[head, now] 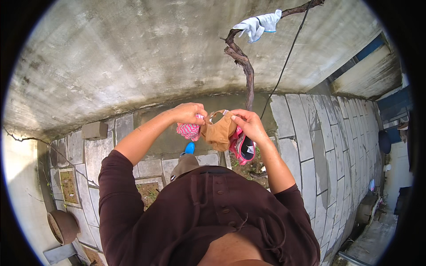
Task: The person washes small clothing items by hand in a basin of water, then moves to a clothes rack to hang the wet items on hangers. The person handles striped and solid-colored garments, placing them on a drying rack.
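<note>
A tan cap (218, 133) hangs between my hands, its back opening and a white tag towards the top. My left hand (190, 113) pinches one edge of it. Below those fingers hangs a pink and grey patterned cloth item (188, 131), apparently in the same hand. My right hand (248, 121) grips the cap's other edge, thumb over the front. A bright pink cap-like item (242, 149) with a dark lining and white label hangs beneath my right hand; how it is held is hidden.
Before me, a twisted vine trunk (244, 63) climbs a plastered wall (133, 50), with white work gloves (259, 25) draped over it. A dark cable (288, 60) slants beside it. A concrete block (94, 130) and a brown pot (62, 227) stand on the paving (309, 143) to the left.
</note>
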`<action>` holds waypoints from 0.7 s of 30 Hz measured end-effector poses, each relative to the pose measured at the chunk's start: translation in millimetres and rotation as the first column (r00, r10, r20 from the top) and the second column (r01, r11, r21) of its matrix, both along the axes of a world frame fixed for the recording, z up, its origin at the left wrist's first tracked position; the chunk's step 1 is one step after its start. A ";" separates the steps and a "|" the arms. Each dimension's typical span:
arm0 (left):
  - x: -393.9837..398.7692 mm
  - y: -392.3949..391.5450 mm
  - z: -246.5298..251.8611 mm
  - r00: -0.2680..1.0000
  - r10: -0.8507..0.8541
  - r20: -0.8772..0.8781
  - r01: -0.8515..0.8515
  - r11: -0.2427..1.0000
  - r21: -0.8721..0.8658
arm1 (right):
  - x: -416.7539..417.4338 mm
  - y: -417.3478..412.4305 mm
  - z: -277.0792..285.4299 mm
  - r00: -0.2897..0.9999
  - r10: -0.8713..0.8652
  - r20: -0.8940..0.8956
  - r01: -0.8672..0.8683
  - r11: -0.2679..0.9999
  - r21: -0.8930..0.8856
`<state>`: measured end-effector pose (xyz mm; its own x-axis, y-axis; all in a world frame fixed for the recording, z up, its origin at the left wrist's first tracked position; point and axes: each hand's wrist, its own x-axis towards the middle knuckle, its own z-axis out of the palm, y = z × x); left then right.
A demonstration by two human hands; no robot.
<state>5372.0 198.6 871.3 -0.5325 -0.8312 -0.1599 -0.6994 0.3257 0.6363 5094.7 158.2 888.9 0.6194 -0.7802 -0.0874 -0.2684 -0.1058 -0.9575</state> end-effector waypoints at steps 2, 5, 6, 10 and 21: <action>22.9 -38.6 0.6 0.998 -0.058 -0.010 0.058 0.998 -0.021 | 9.4 -20.0 -6.5 0.996 -0.083 0.046 0.082 0.996 0.017; 50.0 -102.8 33.3 0.993 -0.119 0.020 0.120 0.991 -0.062 | 33.1 -49.2 9.8 0.965 -0.243 0.099 0.220 0.955 0.201; 55.2 -127.2 44.8 0.987 -0.145 0.064 0.148 0.988 -0.050 | 37.0 -61.1 8.3 0.957 -0.275 0.091 0.256 0.950 0.177; 68.1 -207.2 87.8 0.956 -0.222 0.192 0.231 0.973 -0.026 | 70.1 -99.5 30.5 0.893 -0.429 0.136 0.396 0.892 0.218; 53.8 -335.9 76.6 0.887 -0.296 0.354 0.329 0.944 -0.037 | 93.8 -184.5 8.2 0.747 -0.665 -0.008 0.651 0.729 0.212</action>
<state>5425.9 -137.3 948.0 -0.6945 -0.6507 -0.3070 -0.7188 0.6090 0.3353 5188.4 -26.3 897.1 -0.0339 -0.9661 -0.2559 -0.1402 0.2581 -0.9559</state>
